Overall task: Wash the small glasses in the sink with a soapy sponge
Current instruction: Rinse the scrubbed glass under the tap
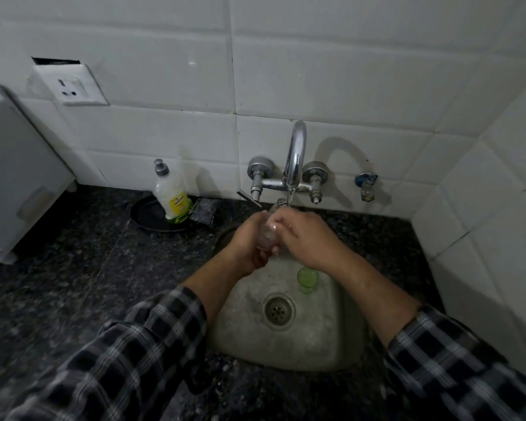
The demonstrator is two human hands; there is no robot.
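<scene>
A small clear glass (268, 230) is held over the steel sink (325, 338), right under the chrome tap (295, 156). My left hand (245, 241) wraps around its left side. My right hand (301, 238) covers its right side and rim, fingers curled onto it. Water seems to run from the spout onto the glass. A small green glass (307, 279) stands upright in the sink basin, just below my right wrist. A dark scrubbing sponge (205, 209) lies on the counter behind the sink. No sponge shows in either hand.
A dish soap bottle (172, 194) stands on a black plate (151, 217) at the back of the dark granite counter (73, 268). The drain (278, 311) sits mid-basin. A white appliance (16, 183) stands at far left; a small side tap (366, 185) at right.
</scene>
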